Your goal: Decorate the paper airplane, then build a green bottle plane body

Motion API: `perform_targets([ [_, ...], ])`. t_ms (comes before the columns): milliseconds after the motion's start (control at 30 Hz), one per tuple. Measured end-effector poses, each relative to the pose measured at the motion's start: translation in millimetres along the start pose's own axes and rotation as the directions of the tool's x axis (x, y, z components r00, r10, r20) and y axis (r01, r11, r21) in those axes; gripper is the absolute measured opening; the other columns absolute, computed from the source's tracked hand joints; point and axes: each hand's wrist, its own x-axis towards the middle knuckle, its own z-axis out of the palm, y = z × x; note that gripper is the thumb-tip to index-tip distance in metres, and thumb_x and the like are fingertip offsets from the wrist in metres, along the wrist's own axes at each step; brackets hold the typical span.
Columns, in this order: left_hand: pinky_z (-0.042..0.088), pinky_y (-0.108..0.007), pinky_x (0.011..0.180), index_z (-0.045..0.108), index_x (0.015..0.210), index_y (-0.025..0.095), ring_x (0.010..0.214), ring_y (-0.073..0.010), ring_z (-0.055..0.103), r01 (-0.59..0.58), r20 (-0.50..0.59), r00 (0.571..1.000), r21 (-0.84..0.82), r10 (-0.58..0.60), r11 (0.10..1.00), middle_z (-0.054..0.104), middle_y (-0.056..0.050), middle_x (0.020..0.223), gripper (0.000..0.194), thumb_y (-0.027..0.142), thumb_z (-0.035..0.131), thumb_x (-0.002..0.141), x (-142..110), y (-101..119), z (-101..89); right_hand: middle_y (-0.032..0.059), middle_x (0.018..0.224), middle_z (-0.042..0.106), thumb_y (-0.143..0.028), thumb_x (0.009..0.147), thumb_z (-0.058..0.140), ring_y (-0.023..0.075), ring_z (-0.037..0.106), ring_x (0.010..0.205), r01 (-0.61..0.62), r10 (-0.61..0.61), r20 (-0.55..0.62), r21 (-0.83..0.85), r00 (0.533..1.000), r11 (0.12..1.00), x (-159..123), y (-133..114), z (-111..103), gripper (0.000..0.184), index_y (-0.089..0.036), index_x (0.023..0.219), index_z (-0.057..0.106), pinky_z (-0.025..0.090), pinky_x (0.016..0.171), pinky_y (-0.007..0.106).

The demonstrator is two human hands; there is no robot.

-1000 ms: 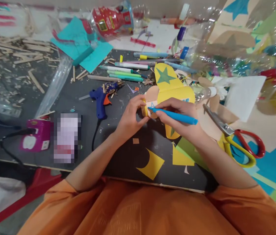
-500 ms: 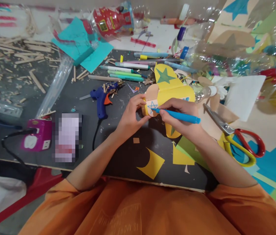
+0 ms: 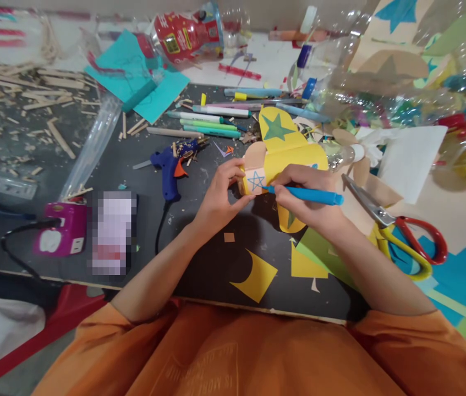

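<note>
In the head view, a toy airplane [image 3: 290, 157] of yellow paper wrapped round a plastic bottle lies at the middle of the table. Green stars mark its wings. On its peach tail flap is a blue star outline [image 3: 256, 180]. My left hand [image 3: 220, 192] grips the tail end between thumb and fingers. In my right hand [image 3: 305, 195] is a blue marker [image 3: 311, 195], pinched like a pen. Its tip is beside the star, at the flap's right edge. The hand hides part of the body and the lower wing.
Scissors [image 3: 398, 231] lie right of my right hand, on paper sheets. A blue glue gun [image 3: 169, 168] is left of my left hand, with several markers [image 3: 212, 124] behind. Yellow scraps [image 3: 255, 275] lie in front. A phone [image 3: 113, 231] sits at left, plastic bottles [image 3: 381, 93] at back right.
The marker tip has moved from inside the star to the right edge of the flap. The marker lies a little flatter. My left hand keeps its grip on the toy airplane.
</note>
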Motion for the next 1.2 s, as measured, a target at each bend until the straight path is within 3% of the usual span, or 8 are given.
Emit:
perform_targets([
  [200,0.061,-0.037,0.085,0.043,0.119,0.028,0.125,-0.0256,0.059,0.020,0.008,1.000,-0.009,-0.020,1.000,0.054,-0.011,0.133,0.044,0.036,0.070,0.086,-1.2,-0.7,-0.2,-0.0010,0.059,0.061,-0.026,0.082,0.059,0.0137,0.054,0.057,-0.180,0.185,-0.051,0.094,0.981,0.979,1.0,-3.7,-7.9,0.021,-0.021,0.061,0.056,0.041,0.053,0.028],
  [400,0.062,-0.037,0.086,0.043,0.119,0.028,0.125,-0.0253,0.060,0.020,0.022,1.000,-0.041,-0.019,0.999,0.055,-0.012,0.134,0.043,0.032,0.070,0.086,-2.4,4.6,0.0,-0.0005,0.061,0.061,-0.038,0.085,0.064,0.0130,0.052,0.054,-0.181,0.205,-0.128,0.179,0.970,0.967,4.1,-4.7,-18.6,0.026,-0.022,0.066,0.062,0.040,0.049,0.028],
  [567,0.062,-0.037,0.086,0.042,0.120,0.028,0.127,-0.0256,0.059,0.027,0.044,0.999,-0.054,-0.025,0.998,0.055,-0.013,0.134,0.045,0.028,0.071,0.085,-2.6,6.6,0.4,-0.0006,0.063,0.061,-0.043,0.084,0.069,0.0128,0.053,0.053,-0.245,0.275,-0.102,0.240,0.956,0.939,6.5,-1.9,-12.2,0.027,-0.023,0.068,0.061,0.042,0.048,0.028],
  [1200,0.062,-0.038,0.087,0.040,0.122,0.028,0.128,-0.0251,0.058,-0.027,0.041,0.999,-0.033,0.029,0.999,0.056,-0.013,0.133,0.045,0.034,0.069,0.088,-2.3,5.7,0.1,-0.0030,0.058,0.058,-0.025,0.080,0.069,0.0103,0.048,0.052,-0.249,0.274,-0.119,0.187,0.954,0.950,4.5,-1.1,-1.3,0.024,-0.020,0.059,0.057,0.039,0.049,0.026],
])
